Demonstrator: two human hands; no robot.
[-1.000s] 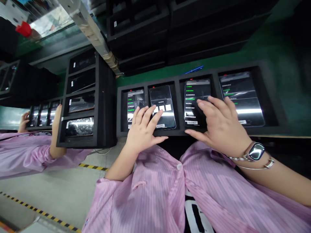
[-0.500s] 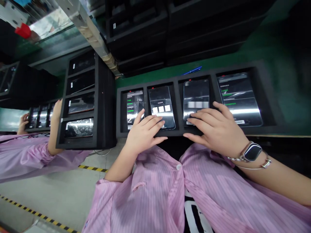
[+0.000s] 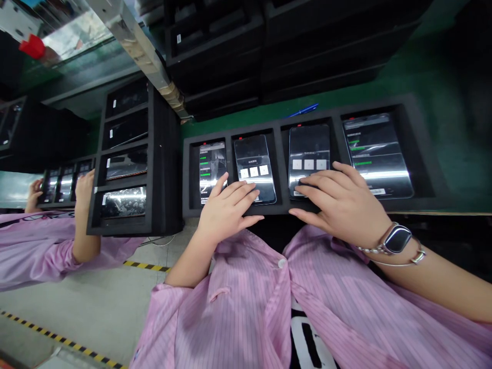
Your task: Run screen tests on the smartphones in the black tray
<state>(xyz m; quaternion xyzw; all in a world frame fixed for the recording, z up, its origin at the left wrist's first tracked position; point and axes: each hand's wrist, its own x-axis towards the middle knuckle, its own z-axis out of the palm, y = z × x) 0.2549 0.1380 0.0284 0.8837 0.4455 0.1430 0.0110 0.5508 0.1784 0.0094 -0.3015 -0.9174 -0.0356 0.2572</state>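
A co-worker's pink-sleeved hand [image 3: 84, 187] rises beside an upright black foam tray [image 3: 165, 195] of phones. The person's left hand [image 3: 225, 212] lies open, gripping nothing, across the second glass smartphone [image 3: 251, 159] in a long black foam tray [image 3: 284, 209]. The open right hand [image 3: 340, 202] rests on the third smartphone [image 3: 309, 148]. A blue pen [image 3: 303, 110] lies behind.

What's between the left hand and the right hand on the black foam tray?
Just the black foam tray's divider and front rim, seen in the head view.
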